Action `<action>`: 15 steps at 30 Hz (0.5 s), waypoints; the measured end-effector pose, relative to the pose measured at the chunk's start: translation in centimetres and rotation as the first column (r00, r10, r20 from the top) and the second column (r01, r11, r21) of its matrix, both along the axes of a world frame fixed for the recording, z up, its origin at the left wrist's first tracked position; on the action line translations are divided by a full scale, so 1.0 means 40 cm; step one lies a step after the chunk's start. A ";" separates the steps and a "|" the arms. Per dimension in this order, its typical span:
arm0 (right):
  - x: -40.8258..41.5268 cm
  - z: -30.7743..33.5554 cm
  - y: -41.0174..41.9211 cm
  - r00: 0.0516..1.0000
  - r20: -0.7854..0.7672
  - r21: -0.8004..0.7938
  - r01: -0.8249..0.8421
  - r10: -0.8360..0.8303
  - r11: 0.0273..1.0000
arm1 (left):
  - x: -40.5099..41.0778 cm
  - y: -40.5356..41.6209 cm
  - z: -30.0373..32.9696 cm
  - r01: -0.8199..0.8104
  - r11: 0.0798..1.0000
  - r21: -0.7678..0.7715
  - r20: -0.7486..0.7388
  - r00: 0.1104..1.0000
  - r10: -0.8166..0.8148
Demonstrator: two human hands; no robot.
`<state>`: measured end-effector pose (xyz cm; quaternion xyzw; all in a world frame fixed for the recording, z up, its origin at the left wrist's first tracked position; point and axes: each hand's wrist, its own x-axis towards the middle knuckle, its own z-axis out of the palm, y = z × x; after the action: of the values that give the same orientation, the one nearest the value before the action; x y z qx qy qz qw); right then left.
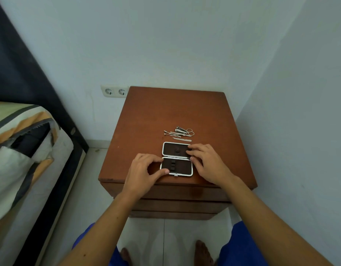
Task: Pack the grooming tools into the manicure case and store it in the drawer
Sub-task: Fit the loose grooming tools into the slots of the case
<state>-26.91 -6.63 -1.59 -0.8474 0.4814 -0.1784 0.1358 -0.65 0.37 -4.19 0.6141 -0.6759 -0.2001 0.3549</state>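
Note:
A manicure case (180, 167) with a silver rim and dark brown lining lies spread flat near the front of a brown wooden nightstand (165, 114). No tools are in its two halves. My left hand (144, 172) grips the left edge of the near half with thumb and fingers. My right hand (206, 164) rests on the right edge, fingers touching both halves. Just behind the case lies a small pile of metal grooming tools (180, 131), with scissors and clippers among them, and a nail file (182, 139) lies apart in front of the pile.
Closed drawer fronts (175, 205) show below the nightstand top. A bed with a patterned cover (21, 150) and dark frame stands to the left. A double wall socket (115, 91) sits behind the nightstand. A wall closes in on the right. My feet are on the pale floor tiles.

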 end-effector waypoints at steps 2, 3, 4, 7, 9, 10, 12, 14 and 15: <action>-0.017 -0.001 0.021 0.999 -0.040 -0.044 -0.014 0.012 0.999 | -0.001 -0.005 0.001 -0.026 1.000 -0.009 -0.003 1.000 0.026; -0.027 -0.004 0.038 0.999 -0.031 -0.070 -0.016 0.014 0.997 | -0.002 -0.011 0.002 -0.038 0.999 -0.015 0.001 0.999 0.038; -0.039 -0.009 0.056 1.000 -0.004 -0.092 -0.014 0.014 0.996 | -0.004 -0.017 0.004 -0.046 0.999 -0.022 0.013 0.999 0.046; -0.063 -0.030 0.107 0.994 0.110 -0.119 0.026 -0.013 0.993 | -0.014 -0.045 0.019 -0.051 0.998 -0.033 0.066 0.996 0.053; -0.062 -0.041 0.135 0.983 0.180 -0.116 0.064 -0.042 0.991 | -0.019 -0.068 0.029 -0.057 0.998 -0.015 0.105 0.993 0.058; -0.057 -0.047 0.147 0.976 0.212 -0.110 0.081 -0.057 0.991 | -0.020 -0.080 0.033 -0.063 0.998 0.002 0.119 0.991 0.062; -0.041 -0.054 0.167 0.960 0.268 -0.094 0.103 -0.075 0.990 | -0.023 -0.103 0.040 -0.076 0.996 0.042 0.118 0.991 0.070; -0.023 -0.059 0.178 0.948 0.308 -0.083 0.114 -0.083 0.990 | -0.023 -0.124 0.045 -0.078 0.994 0.077 0.110 0.991 0.069; -0.015 -0.061 0.182 0.943 0.321 -0.076 0.117 -0.087 0.990 | -0.022 -0.132 0.044 -0.077 0.993 0.087 0.111 0.992 0.067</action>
<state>-27.49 0.65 -4.02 -0.7870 0.4877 -0.3414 0.1618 -1.54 -4.93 -2.41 0.6634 -0.6618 -0.1843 0.2966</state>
